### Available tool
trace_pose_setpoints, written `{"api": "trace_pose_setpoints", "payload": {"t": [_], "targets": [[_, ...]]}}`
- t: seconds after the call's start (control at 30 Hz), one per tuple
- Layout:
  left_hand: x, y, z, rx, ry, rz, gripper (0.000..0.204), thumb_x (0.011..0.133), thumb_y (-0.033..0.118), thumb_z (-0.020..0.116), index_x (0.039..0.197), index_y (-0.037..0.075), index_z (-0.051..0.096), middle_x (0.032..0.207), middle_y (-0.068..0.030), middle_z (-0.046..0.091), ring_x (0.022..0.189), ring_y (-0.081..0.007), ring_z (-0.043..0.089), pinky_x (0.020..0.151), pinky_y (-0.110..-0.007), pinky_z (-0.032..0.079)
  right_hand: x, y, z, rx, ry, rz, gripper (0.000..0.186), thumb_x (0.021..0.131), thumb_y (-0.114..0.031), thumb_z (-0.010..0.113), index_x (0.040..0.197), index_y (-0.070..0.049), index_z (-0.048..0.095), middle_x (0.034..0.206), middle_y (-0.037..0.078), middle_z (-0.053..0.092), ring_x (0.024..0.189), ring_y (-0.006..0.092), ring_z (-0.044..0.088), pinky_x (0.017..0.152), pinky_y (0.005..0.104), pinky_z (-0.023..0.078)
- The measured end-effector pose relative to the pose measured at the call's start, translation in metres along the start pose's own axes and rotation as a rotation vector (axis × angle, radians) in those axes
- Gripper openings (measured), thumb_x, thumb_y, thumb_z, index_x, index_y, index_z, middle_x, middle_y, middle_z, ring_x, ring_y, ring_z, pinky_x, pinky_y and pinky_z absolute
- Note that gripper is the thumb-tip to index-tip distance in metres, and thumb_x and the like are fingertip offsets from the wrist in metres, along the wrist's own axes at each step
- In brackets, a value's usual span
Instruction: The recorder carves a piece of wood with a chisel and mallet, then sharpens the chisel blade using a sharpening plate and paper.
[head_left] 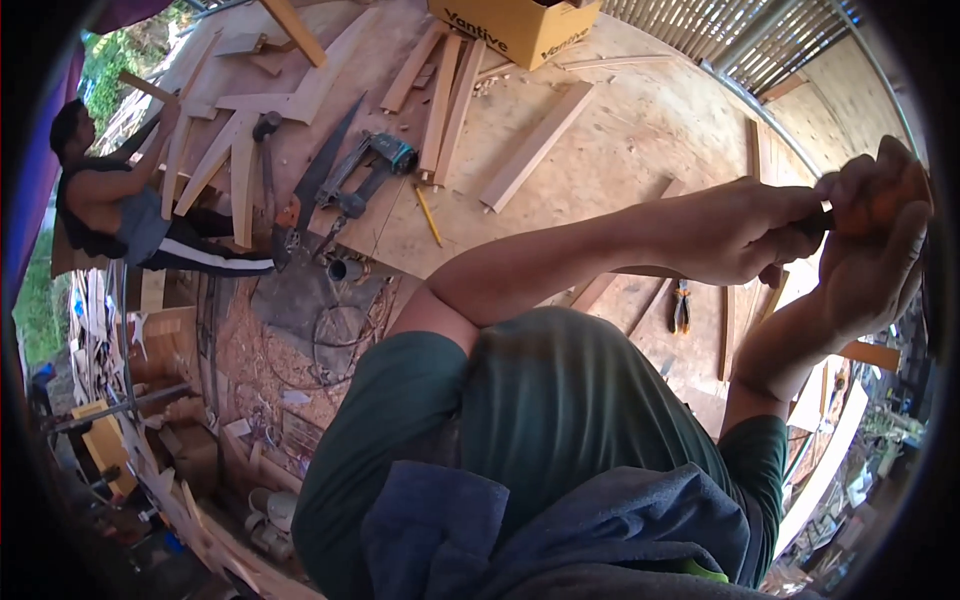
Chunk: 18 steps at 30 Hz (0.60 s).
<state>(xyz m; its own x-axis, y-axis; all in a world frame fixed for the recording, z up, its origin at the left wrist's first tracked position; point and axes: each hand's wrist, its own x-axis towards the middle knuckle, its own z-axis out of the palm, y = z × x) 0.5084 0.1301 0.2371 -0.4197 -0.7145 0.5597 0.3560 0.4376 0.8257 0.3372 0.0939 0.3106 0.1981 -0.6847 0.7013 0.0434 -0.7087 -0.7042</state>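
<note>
Both my hands are raised at the far right, close together. My right hand [865,275] curls around a rounded orange object [880,203]; its kind is hidden by the fingers. My left hand [755,232] reaches across with its fingers closed, touching a short dark piece [822,221] that meets the orange object. What else lies inside the left fist is hidden. Below the left hand, pliers [682,308] with black and orange handles lie on the plywood tabletop [660,130].
A teal and black nail gun [390,152], handsaw [328,155], hammer [267,125] and yellow pencil [428,215] lie on the tabletop's left side. Wooden strips [540,145] and a cardboard box [515,30] are farther back. Another person [130,200] sits at the left, handling wood.
</note>
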Motion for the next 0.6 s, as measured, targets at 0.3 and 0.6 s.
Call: {"api": "trace_pose_setpoints", "payload": {"t": [0.3,0.6], "targets": [[-0.089,0.008,-0.111,0.243,0.323,-0.066,0.060,0.103,0.036,0.065,0.147,0.001,0.044,0.129,-0.0139,0.061,0.125,-0.0235,0.058,0.109,-0.041,0.045,-0.002,-0.017,0.062,-0.226,0.332,-0.215,0.053,0.111,-0.043,0.041,0.106,0.009,0.053,0.066,0.008,0.046,0.043,0.0071,0.032,0.034,0.0213,0.023],[-0.447,-0.023,-0.412,1.259,1.496,-0.735,0.050,0.098,0.037,0.063,0.126,-0.004,0.064,0.120,-0.0252,0.071,0.117,-0.0416,0.067,0.099,-0.044,0.051,-0.016,-0.012,0.062,-0.227,0.447,-0.318,0.051,0.110,-0.042,0.043,0.094,0.005,0.053,0.070,0.013,0.046,0.040,0.0115,0.032,0.033,0.0252,0.027]]}}
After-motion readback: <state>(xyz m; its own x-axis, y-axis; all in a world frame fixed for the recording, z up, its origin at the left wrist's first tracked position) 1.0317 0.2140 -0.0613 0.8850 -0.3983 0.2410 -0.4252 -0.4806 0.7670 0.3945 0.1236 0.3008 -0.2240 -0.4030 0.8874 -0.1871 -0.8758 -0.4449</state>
